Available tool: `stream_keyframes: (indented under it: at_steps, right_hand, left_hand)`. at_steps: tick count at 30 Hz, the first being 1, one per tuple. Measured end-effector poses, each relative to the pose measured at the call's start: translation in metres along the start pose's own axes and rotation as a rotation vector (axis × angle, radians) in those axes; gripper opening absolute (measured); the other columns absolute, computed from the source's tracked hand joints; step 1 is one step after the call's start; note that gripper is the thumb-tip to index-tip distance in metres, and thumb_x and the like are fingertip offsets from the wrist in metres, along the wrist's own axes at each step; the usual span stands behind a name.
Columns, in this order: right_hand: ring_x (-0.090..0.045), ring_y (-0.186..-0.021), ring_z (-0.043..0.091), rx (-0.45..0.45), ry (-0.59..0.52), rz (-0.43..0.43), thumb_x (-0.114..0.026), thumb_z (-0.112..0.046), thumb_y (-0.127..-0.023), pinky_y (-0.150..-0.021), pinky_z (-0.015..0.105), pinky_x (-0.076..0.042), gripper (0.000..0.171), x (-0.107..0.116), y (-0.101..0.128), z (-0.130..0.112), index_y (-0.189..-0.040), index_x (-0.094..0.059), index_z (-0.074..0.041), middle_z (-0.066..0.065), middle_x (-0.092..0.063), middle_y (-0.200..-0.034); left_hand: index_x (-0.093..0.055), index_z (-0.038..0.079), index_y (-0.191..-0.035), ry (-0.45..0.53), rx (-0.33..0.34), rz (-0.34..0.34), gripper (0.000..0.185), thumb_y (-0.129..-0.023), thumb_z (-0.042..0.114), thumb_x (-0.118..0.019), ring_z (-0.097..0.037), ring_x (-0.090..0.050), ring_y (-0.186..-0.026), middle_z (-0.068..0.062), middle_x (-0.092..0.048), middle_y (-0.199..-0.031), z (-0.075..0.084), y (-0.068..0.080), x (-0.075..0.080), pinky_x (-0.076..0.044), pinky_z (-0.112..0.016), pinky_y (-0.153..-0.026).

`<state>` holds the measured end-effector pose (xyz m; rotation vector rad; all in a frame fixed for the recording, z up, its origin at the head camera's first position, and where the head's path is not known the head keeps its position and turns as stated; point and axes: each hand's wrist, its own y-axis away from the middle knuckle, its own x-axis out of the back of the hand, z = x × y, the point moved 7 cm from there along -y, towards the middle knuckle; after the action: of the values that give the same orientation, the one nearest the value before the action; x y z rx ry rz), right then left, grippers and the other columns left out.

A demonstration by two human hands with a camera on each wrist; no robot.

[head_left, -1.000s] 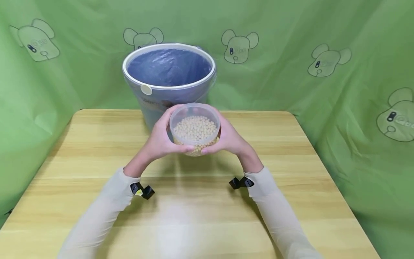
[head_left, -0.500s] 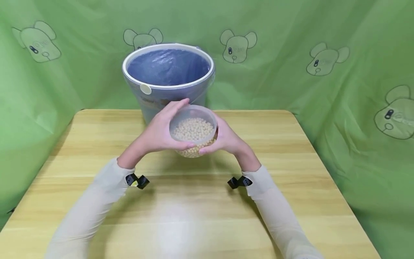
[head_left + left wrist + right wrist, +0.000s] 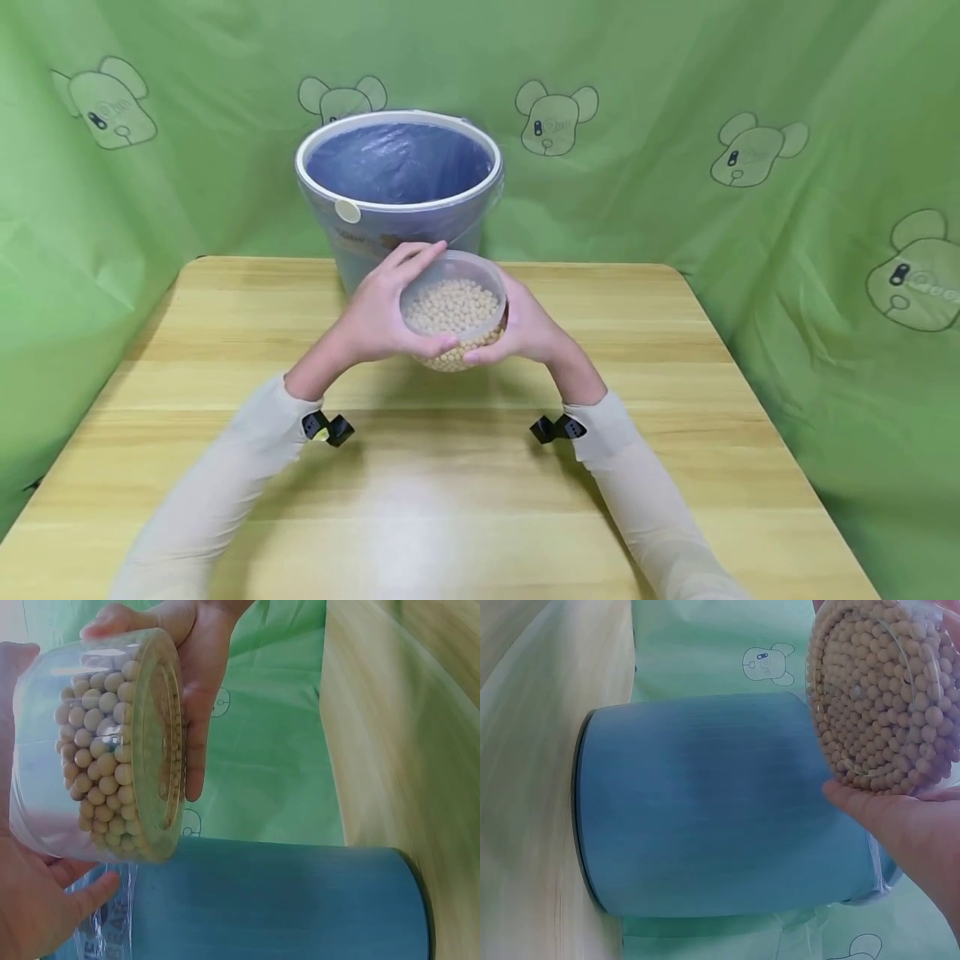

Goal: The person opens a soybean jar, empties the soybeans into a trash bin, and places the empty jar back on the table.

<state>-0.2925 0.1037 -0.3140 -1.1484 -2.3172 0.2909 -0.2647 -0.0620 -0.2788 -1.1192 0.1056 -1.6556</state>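
Observation:
A clear round plastic tub (image 3: 453, 310) full of beige beans is held above the wooden table (image 3: 675, 433), just in front of the bin. My left hand (image 3: 378, 317) grips its left side, fingers curled over the far top rim and thumb on the near wall. My right hand (image 3: 528, 329) cups the right side and the bottom. In the left wrist view the tub (image 3: 97, 746) lies between my left hand (image 3: 37, 900) and my right hand (image 3: 199, 690). In the right wrist view the tub's bean-filled base (image 3: 885, 697) rests on my right hand (image 3: 907, 825).
A tall blue bin (image 3: 397, 192) with a white rim and a blue plastic liner stands at the table's far edge, right behind the tub; it also shows as bin (image 3: 277, 900) and bin (image 3: 720, 802). Green printed cloth (image 3: 712, 167) hangs around the table.
My left hand has shifted from the tub's side up over its far top rim. The tub has moved slightly toward the bin. My right hand keeps its hold.

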Motion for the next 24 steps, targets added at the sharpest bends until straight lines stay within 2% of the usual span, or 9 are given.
stream_keyframes:
  at_steps: [9, 14, 18, 22, 24]
  right_hand:
    - [-0.054, -0.128, 0.029, 0.034, -0.003, 0.044, -0.091, -0.011, -0.053, -0.112, 0.041, -0.046, 0.113, -0.004, 0.008, 0.001, -0.154, -0.038, -0.006, 0.017, -0.054, -0.144]
    - [-0.054, -0.129, 0.028, 0.065, 0.021, 0.069, -0.091, -0.013, -0.053, -0.112, 0.043, -0.044, 0.114, -0.008, 0.005, 0.0, -0.154, -0.038, -0.007, 0.016, -0.053, -0.146]
    - [-0.052, -0.131, 0.029, 0.084, 0.048, 0.061, -0.092, -0.013, -0.052, -0.113, 0.044, -0.044, 0.116, -0.01, 0.001, -0.001, -0.154, -0.036, -0.005, 0.017, -0.051, -0.146]
    - [-0.051, -0.131, 0.031, 0.096, 0.054, 0.02, -0.093, -0.013, -0.05, -0.114, 0.046, -0.044, 0.121, -0.012, -0.001, -0.001, -0.154, -0.033, 0.0, 0.02, -0.049, -0.147]
    - [-0.052, -0.131, 0.032, 0.097, 0.053, -0.001, -0.093, -0.012, -0.049, -0.114, 0.046, -0.044, 0.122, -0.013, -0.002, -0.001, -0.154, -0.032, 0.001, 0.02, -0.048, -0.147]
  left_hand:
    - [-0.048, 0.005, -0.151, -0.017, 0.094, 0.02, 0.109, -0.059, 0.048, -0.09, -0.025, -0.053, -0.13, -0.009, -0.053, -0.143, 0.001, 0.008, -0.009, -0.046, -0.046, -0.11]
    - [-0.048, 0.004, -0.15, 0.0, 0.089, 0.036, 0.11, -0.057, 0.043, -0.091, -0.027, -0.052, -0.13, -0.012, -0.053, -0.142, 0.003, 0.009, -0.004, -0.045, -0.048, -0.11]
    - [-0.046, 0.003, -0.152, -0.071, 0.01, -0.024, 0.111, -0.059, 0.045, -0.091, -0.028, -0.05, -0.133, -0.013, -0.051, -0.145, 0.005, 0.006, 0.001, -0.044, -0.049, -0.112]
    - [-0.048, 0.009, -0.152, -0.211, -0.134, -0.098, 0.107, -0.064, 0.056, -0.085, -0.026, -0.048, -0.139, -0.01, -0.049, -0.153, 0.012, 0.004, 0.001, -0.047, -0.049, -0.11]
    - [-0.049, 0.012, -0.151, -0.259, -0.192, -0.109, 0.103, -0.066, 0.06, -0.081, -0.026, -0.048, -0.14, -0.007, -0.05, -0.155, 0.016, 0.003, -0.001, -0.049, -0.049, -0.107]
